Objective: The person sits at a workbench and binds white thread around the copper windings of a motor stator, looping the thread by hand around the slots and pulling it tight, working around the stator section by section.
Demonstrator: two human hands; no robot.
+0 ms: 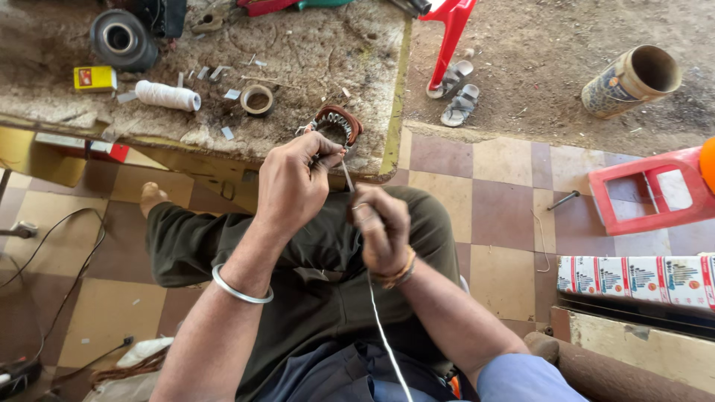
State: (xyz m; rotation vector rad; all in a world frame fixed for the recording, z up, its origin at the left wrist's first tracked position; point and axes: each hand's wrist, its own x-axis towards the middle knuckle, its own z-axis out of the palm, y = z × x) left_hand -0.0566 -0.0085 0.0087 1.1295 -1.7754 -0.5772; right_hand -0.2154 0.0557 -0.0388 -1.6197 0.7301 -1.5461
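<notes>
A spool of white thread (167, 95) lies on the far workbench (313, 52) beside a tape roll (258, 99); sandals (456, 93) sit far right near a cardboard tube (631, 80).

A single view is provided, taken from a camera worn on the head and directed steeply downward. The left hand (294, 182) and right hand (381, 229) are seen close, at the centre of the frame. The workbench (313, 59) is placed across the upper left, the tiled floor (506, 223) at right. No second view is supplied.
</notes>
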